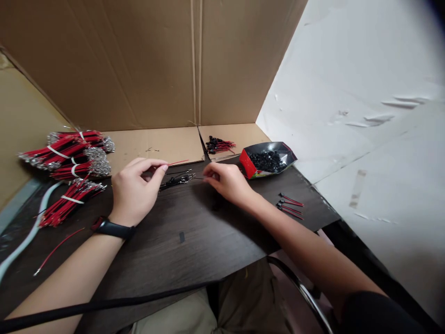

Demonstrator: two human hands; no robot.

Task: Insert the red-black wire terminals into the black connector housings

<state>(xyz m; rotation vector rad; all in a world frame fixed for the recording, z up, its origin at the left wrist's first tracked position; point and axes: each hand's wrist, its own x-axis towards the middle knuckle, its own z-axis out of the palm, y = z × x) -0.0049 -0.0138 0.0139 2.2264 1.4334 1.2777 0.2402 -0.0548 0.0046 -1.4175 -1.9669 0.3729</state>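
Observation:
My left hand point(137, 185), with a dark band at the wrist, pinches a thin red wire point(179, 162) between thumb and forefinger; its free end points right. My right hand point(225, 181) is closed in a pinch on a thin black wire point(199, 178), whose far end reaches toward a small pile of black wires point(177, 180) with silvery metal ends. That pile lies on the dark table between both hands. What else the right fingers may cover is hidden.
Tied bundles of red and black wires point(69, 155) lie at left, near a loose red wire point(57, 248). A box point(246, 164) of small black parts stands at right. Wires with black connectors lie in a far pile point(220, 146) and a near-right group point(290, 208). Cardboard point(139, 60) walls the back.

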